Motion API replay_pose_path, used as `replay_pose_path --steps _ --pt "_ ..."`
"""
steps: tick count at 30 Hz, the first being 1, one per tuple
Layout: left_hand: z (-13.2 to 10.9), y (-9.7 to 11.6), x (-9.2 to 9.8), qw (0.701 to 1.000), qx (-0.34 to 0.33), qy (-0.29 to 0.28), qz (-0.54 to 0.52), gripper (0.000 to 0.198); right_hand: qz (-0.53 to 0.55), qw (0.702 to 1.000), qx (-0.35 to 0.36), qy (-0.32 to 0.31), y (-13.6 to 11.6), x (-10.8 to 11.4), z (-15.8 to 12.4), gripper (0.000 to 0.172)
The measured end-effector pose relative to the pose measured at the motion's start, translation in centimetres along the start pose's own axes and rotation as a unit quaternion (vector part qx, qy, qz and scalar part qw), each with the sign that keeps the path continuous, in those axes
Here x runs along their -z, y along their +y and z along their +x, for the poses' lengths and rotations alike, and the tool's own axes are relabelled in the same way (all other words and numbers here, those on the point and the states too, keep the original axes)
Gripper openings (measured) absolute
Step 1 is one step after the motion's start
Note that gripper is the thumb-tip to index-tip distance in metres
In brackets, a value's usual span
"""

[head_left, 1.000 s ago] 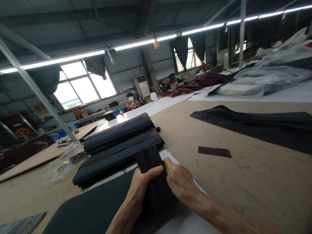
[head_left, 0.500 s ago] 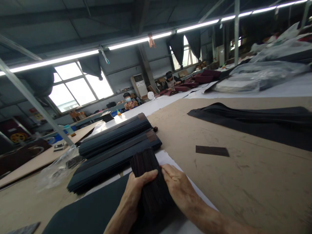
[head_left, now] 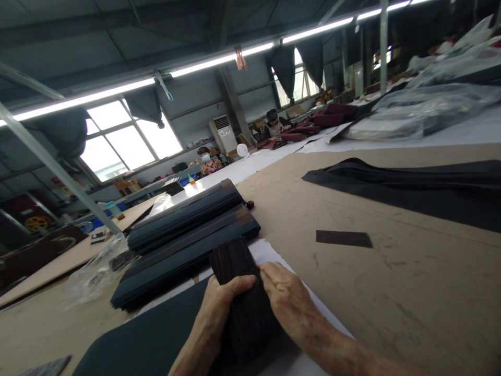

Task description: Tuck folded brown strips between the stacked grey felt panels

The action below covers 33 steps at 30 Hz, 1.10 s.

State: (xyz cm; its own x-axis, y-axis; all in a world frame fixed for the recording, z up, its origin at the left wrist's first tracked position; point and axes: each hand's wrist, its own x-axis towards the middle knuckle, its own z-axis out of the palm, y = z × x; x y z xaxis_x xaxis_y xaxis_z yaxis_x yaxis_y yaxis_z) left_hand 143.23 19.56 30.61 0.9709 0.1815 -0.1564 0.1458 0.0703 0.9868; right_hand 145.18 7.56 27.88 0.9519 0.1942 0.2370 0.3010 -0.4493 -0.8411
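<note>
A thick bundle of dark brown strips (head_left: 245,305) stands between my two hands, its layered edges facing up. My left hand (head_left: 223,300) is closed round its left side, with the thumb lying across the top. On the other side my right hand (head_left: 284,292) presses its closed fingers against the bundle's right edge. Below and to the left lies a flat dark green sheet (head_left: 144,329). Two stacks of dark green folded pieces, a nearer stack (head_left: 188,258) and a farther stack (head_left: 188,211), lie just beyond the bundle, each with a brown strip along it.
One loose brown strip (head_left: 344,238) lies on the tan tabletop (head_left: 410,292) at right. Black sheets (head_left: 415,185) lie behind it, and clear plastic (head_left: 422,117) farther back. A crumpled plastic bag (head_left: 96,271) is at left. Two people sit at the far tables.
Both hands keep their hold on the bundle and have barely moved. The view has shifted slightly.
</note>
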Motion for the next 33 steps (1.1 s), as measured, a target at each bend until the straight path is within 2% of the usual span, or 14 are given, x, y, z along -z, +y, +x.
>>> replay_pose_path --steps 12,17,28,33 --pt "-0.1 0.0 -0.1 1.0 -0.022 -0.001 0.009 0.022 0.062 0.998 0.001 -0.017 -0.4 1.0 0.0 0.029" --pt "0.0 0.3 0.0 1.0 -0.012 -0.015 0.02 0.023 0.073 0.997 -0.009 -0.013 -0.7 1.3 -0.2 0.028" --pt "0.5 -0.2 0.6 0.999 0.003 -0.034 0.0 0.031 0.05 0.998 -0.049 -0.004 0.0 1.4 -0.1 0.026" --pt "0.3 0.1 0.4 1.0 0.011 -0.026 0.0 0.027 0.046 0.998 -0.049 -0.008 0.4 1.6 0.2 0.025"
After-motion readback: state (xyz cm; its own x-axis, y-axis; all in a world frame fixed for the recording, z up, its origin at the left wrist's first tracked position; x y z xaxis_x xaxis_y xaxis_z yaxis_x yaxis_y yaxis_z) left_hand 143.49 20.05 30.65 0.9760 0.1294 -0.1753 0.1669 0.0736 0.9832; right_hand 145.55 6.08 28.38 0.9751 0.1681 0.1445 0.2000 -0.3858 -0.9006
